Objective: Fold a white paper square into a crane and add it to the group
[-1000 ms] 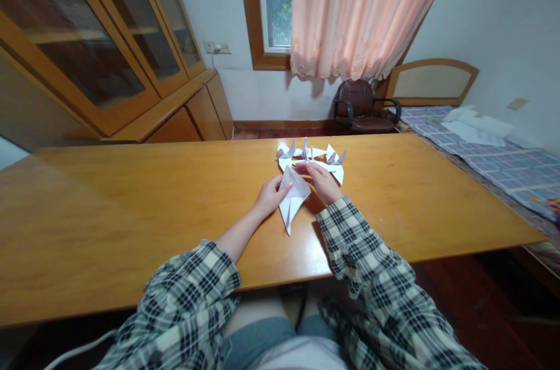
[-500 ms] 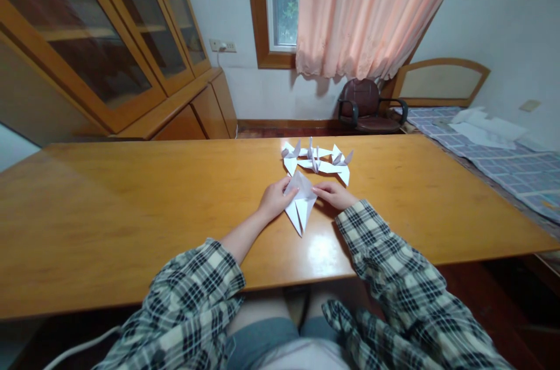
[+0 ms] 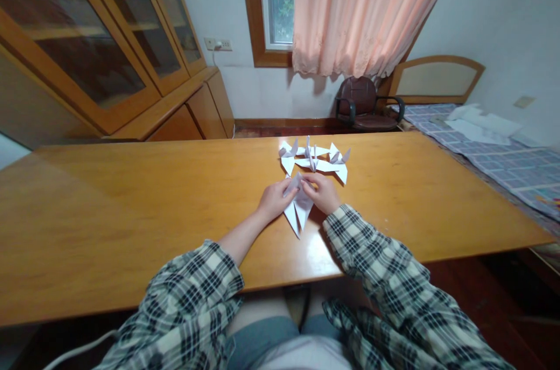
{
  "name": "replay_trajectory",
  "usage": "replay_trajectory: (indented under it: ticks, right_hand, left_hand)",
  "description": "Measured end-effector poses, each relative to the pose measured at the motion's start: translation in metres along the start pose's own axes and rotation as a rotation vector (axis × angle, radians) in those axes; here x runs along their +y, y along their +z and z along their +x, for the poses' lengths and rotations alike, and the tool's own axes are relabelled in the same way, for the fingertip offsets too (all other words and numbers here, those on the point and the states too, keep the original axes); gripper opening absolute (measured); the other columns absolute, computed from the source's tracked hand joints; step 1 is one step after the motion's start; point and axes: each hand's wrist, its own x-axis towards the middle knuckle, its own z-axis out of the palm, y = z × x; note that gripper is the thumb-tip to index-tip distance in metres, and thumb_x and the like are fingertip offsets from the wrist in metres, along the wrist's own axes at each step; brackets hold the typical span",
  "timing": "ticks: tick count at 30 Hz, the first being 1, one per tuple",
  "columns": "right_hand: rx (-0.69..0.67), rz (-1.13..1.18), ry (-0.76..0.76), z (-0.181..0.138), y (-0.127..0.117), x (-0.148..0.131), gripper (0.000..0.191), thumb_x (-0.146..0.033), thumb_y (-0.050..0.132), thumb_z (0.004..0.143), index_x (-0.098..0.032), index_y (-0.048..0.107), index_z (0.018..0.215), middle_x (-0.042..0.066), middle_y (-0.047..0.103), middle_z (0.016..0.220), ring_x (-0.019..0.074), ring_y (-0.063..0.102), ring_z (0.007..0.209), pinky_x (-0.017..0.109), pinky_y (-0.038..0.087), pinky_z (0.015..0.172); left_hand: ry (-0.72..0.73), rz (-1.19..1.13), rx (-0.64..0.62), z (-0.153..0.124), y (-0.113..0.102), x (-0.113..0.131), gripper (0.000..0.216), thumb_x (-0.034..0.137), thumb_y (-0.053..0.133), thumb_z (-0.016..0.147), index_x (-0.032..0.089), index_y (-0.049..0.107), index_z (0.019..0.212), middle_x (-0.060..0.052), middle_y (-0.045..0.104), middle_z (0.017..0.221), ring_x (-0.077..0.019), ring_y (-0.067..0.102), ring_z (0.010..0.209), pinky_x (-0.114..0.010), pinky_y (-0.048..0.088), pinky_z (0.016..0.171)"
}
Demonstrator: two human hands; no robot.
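Observation:
A folded white sheet of origami paper (image 3: pixel 301 209) is held between my hands just above the table, its two split points facing me. My left hand (image 3: pixel 276 197) is closed on its left edge, thumb on top. My right hand (image 3: pixel 321 190) pinches the upper right part, near the top corner, and covers some of the paper. Just beyond my fingers stand several folded white paper cranes (image 3: pixel 315 163), grouped close together with wings spread.
The wooden table (image 3: pixel 175 201) stretches wide to both sides. Beyond it are a brown armchair (image 3: pixel 359 103), a glass-door cabinet (image 3: pixel 153 84) at left and a bed (image 3: pixel 494 142) with white papers (image 3: pixel 481 125) at right.
My right hand has moved from the paper's right corner inward and up to its upper part, folding that side in. My left hand keeps its hold.

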Motion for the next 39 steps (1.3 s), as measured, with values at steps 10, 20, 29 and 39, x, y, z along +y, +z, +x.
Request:
replay_trajectory:
  ticks: [10, 20, 29, 39]
  right_hand:
    - [0.085, -0.009, 0.093, 0.004, 0.007, -0.009, 0.022, -0.027, 0.052, 0.083, -0.020, 0.070, 0.091, 0.007, 0.071, 0.088, 0.0187, 0.063, 0.081, 0.032, 0.050, 0.076]
    - [0.022, 0.016, 0.092, 0.004, -0.004, -0.013, 0.028, -0.036, 0.047, 0.089, -0.018, 0.068, 0.092, 0.010, 0.066, 0.089, 0.0204, 0.057, 0.082, 0.035, 0.045, 0.080]
    - [-0.466, 0.396, 0.337, -0.003, -0.026, 0.030, 0.041, -0.048, 0.049, 0.086, -0.015, 0.068, 0.101, 0.001, 0.063, 0.065, 0.0112, 0.053, 0.052, 0.023, 0.044, 0.050]
    - [-0.590, 0.368, 0.175, -0.004, -0.029, 0.030, 0.028, -0.031, 0.051, 0.086, -0.019, 0.067, 0.106, 0.006, 0.070, 0.100, 0.0191, 0.063, 0.091, 0.035, 0.049, 0.085]
  left_hand:
    - [0.011, 0.015, -0.012, 0.000, -0.002, 0.000, 0.027, 0.033, 0.049, 0.086, 0.022, 0.065, 0.104, -0.004, 0.071, 0.097, -0.0198, 0.065, 0.087, -0.026, 0.046, 0.073]
    - [-0.028, -0.043, -0.031, 0.000, -0.001, -0.001, 0.028, 0.036, 0.050, 0.086, 0.020, 0.066, 0.101, -0.003, 0.071, 0.091, -0.0198, 0.064, 0.081, -0.026, 0.046, 0.071]
    - [-0.062, -0.245, 0.009, 0.001, 0.002, -0.008, 0.033, 0.040, 0.053, 0.084, 0.016, 0.065, 0.103, -0.004, 0.071, 0.097, -0.0201, 0.064, 0.086, -0.026, 0.048, 0.073]
    - [-0.074, -0.244, 0.013, -0.001, 0.000, -0.005, 0.026, 0.036, 0.054, 0.083, 0.018, 0.064, 0.099, -0.002, 0.070, 0.096, -0.0194, 0.064, 0.087, -0.027, 0.049, 0.076]
